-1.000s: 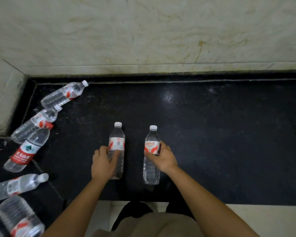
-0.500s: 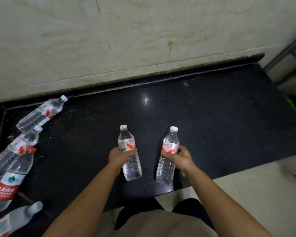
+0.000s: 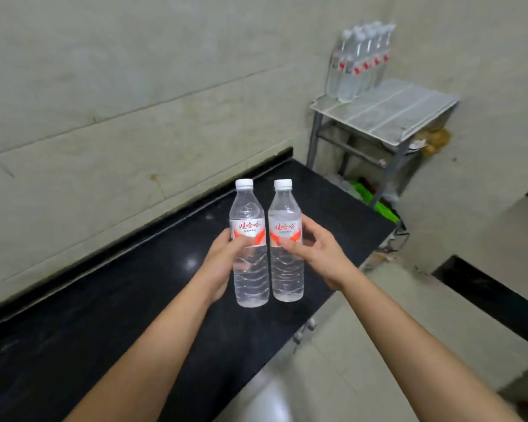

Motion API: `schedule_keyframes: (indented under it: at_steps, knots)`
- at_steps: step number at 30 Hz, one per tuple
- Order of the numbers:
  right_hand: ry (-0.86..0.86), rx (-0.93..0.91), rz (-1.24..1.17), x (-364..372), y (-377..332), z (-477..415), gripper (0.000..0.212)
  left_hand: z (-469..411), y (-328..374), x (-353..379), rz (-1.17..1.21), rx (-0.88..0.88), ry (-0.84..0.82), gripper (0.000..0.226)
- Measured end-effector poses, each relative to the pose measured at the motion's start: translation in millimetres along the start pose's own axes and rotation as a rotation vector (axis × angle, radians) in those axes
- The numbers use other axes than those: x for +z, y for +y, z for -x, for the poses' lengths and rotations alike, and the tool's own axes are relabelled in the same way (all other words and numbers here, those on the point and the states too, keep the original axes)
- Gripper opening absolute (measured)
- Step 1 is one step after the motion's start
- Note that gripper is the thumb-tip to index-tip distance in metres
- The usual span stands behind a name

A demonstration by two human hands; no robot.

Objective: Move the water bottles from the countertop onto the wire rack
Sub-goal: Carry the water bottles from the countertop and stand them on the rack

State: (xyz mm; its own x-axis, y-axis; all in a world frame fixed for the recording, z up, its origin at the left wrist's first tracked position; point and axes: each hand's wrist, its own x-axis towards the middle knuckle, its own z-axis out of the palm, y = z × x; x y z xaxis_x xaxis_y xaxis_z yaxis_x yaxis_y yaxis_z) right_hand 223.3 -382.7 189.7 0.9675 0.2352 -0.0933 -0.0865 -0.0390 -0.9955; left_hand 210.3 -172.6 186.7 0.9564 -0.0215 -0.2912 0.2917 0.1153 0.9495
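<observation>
I hold one water bottle in each hand, both upright and lifted above the black tabletop (image 3: 110, 324). My left hand (image 3: 223, 263) wraps the left bottle (image 3: 250, 239) at and just below its red-and-white label, thumb across the front and the other fingers (image 3: 226, 239) curled behind it. My right hand (image 3: 320, 254) grips the right bottle (image 3: 286, 239) at the same height, thumb on the front below the label, fingers closed around its far side. The two bottles are side by side, nearly touching, white caps up, clear water inside. Beyond the far end of the tabletop, near the corner of the room, stands the wire rack (image 3: 387, 112) on a grey metal frame. A cluster of bottles (image 3: 358, 60) with red labels already stands upright at the back left of its top shelf, against the wall; the rest of that shelf is bare wire. Under the rack I can make out something green (image 3: 375, 202), too blurred to tell what.
</observation>
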Motion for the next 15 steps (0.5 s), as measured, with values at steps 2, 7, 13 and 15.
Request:
schedule_keyframes:
  at_steps: [2, 7, 13, 15]
  knots:
    - [0.007, -0.061, -0.041, -45, -16, 9, 0.052, -4, 20, 61, 0.057, 0.072, -0.062, 0.058]
    - [0.104, -0.11, -0.153, -169, -38, 40, 0.045, -6, 39, 203, 0.081, 0.194, -0.181, 0.048]
    - [0.259, -0.18, -0.177, -279, -67, 53, 0.044, -17, 51, 340, 0.047, 0.334, -0.2, 0.058]
    - [0.294, -0.187, -0.235, -311, -73, 49, 0.049, -27, 61, 371, -0.003, 0.351, -0.194, 0.061]
